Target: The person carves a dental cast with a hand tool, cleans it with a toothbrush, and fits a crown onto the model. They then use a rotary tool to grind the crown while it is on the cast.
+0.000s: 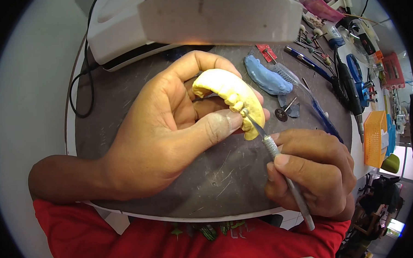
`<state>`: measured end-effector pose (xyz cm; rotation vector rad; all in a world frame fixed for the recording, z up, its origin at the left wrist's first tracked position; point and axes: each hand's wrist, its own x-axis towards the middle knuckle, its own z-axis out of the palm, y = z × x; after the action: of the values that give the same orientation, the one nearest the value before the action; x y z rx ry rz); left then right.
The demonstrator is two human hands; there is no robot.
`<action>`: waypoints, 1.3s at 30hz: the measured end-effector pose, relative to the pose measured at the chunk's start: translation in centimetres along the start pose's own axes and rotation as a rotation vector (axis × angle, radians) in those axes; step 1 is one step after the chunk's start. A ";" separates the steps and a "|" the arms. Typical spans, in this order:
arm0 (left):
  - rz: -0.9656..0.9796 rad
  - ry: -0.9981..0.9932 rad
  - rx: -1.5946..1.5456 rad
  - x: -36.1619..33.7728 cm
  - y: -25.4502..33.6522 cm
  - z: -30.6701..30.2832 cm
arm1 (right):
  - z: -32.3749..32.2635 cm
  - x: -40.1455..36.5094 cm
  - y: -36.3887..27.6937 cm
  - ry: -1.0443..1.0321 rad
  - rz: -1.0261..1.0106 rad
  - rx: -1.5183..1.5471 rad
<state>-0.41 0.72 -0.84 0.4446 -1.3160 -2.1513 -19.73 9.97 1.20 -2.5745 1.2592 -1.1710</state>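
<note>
We have the yellow dental cast (256, 101) up in the left hand (156, 136), above the table (195, 194) and near the white housing (220, 17). The left hand is closed around the cast, thumb pressed near the teeth on the inner curve and fingers behind the outer side. The right hand (316, 170) grips the knurled handle of the knife (272, 147) like a pen, and the blade reaches to the cast beside the small grey metal piece (245, 112) among the teeth. We judge the cast to be light, rigid plaster, dry and a little chalky rather than slippery, but brittle: the small teeth and thin edges could chip under a hard squeeze or a levering blade. We would take hold of it by the broad, thick outer curve, leaving the teeth unloaded, with the thumb clear of the blade's path. The knife looks slim and stiff, its knurling giving good grip; we would hold it there, well behind the cutting edge, and press lightly.
</note>
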 end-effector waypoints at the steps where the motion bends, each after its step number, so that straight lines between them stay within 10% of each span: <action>1: -0.003 -0.004 -0.001 0.0 0.0 0.0 | 0.0 0.0 0.0 -0.006 0.006 0.000; 12: -0.018 0.009 0.035 -0.1 0.2 -0.1 | -1.6 0.0 -0.4 0.159 0.162 -0.063; 18: -0.079 0.115 -0.062 -0.1 0.7 0.5 | -4.8 1.2 1.3 -0.211 0.566 -0.523; 39: -0.178 0.072 0.057 0.2 1.3 0.8 | -2.7 1.0 0.7 -0.114 0.152 -0.314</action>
<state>-0.59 0.75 0.70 0.6787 -1.3450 -2.2222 -21.57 9.51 3.49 -2.6443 1.6963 -0.8449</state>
